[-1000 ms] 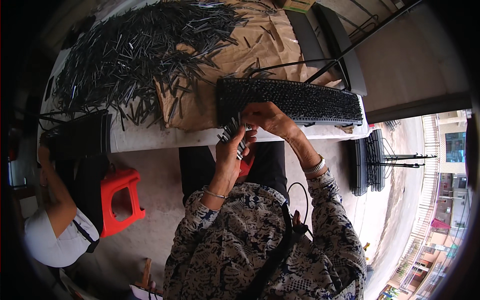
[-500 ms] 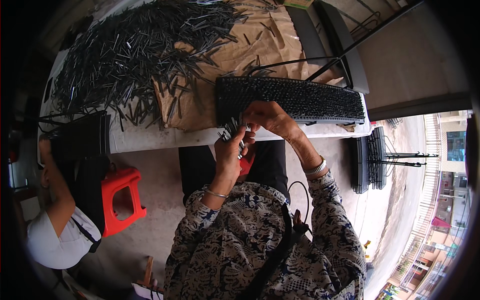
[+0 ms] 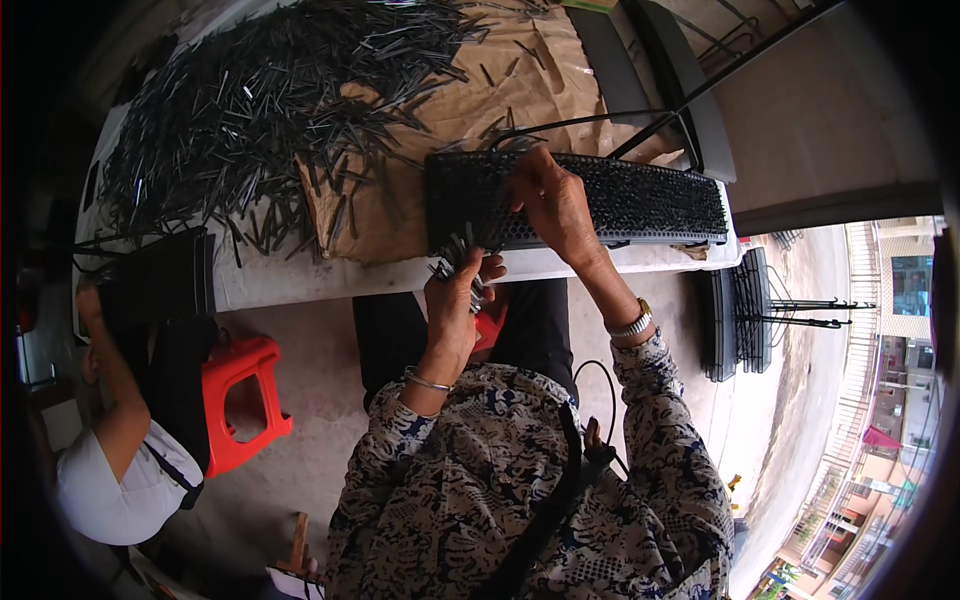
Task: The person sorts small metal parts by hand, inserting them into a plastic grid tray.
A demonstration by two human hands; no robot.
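Observation:
In my left hand (image 3: 448, 308), just off the table's front edge, is a bunch of thin black strips (image 3: 456, 256), their ends fanning out past my thumb. My right hand (image 3: 562, 212) hovers over a long black perforated panel (image 3: 650, 198), thumb and fingers pinched together. What sits in that pinch, if anything, is blurred and too small to tell. Rows of short black pieces stand up across much of the panel, while bare holes show along its front edge. A large heap of similar black strips (image 3: 260, 110) covers the table's far left.
Brown paper (image 3: 385, 215) lies under part of the heap, with loose strips on it. Thin black rods cross behind the panel. At left, a co-worker's arm (image 3: 115, 385) reaches toward a black panel (image 3: 160, 275) beside a red stool (image 3: 245, 400). More black panels (image 3: 735, 315) stand at right.
My right hand has moved from beside my left hand's bunch up and to the right, over the panel. My left hand has barely shifted and keeps its strips.

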